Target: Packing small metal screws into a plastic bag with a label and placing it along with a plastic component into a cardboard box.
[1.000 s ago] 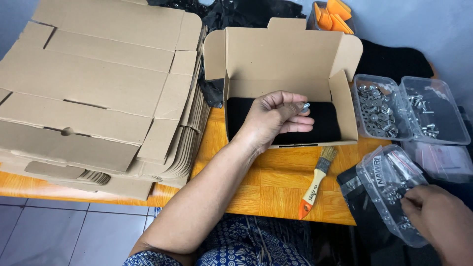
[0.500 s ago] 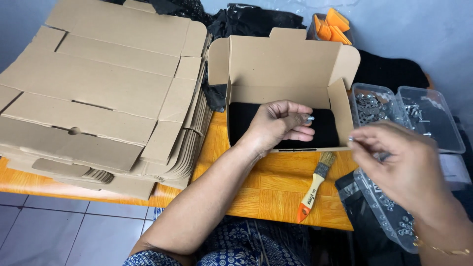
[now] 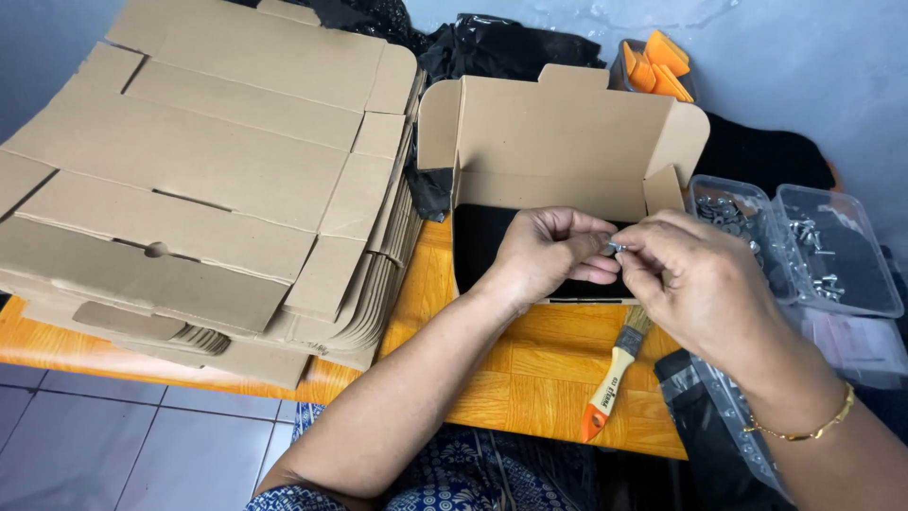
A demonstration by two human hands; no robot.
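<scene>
**Small metal part held between both hands over the open carton**

Head view. The left hand [image 3: 549, 255] and right hand [image 3: 695, 284] meet above the front edge of the open cardboard box [image 3: 567, 151]. Both are closed in a fingertip pinch on one small metal part [image 3: 616, 248], which sits between the thumbs and forefingers, just above the black item [image 3: 478, 246] lying inside the box. The step in hand appears to be fitting or sorting hardware at the fingertips. The next move likely calls for a steady pinch, since the part is small and could drop into the box.

Pose: both forearms come in from the lower edge, wrists level, fingers curled inward. The right wrist carries a gold bracelet [image 3: 804, 426].

Nearby: a paintbrush [image 3: 615, 374] on the orange table [image 3: 530, 378], clear trays of screws [image 3: 804, 251] to the right, and a stack of flat cartons [image 3: 208, 180] to the left.
</scene>
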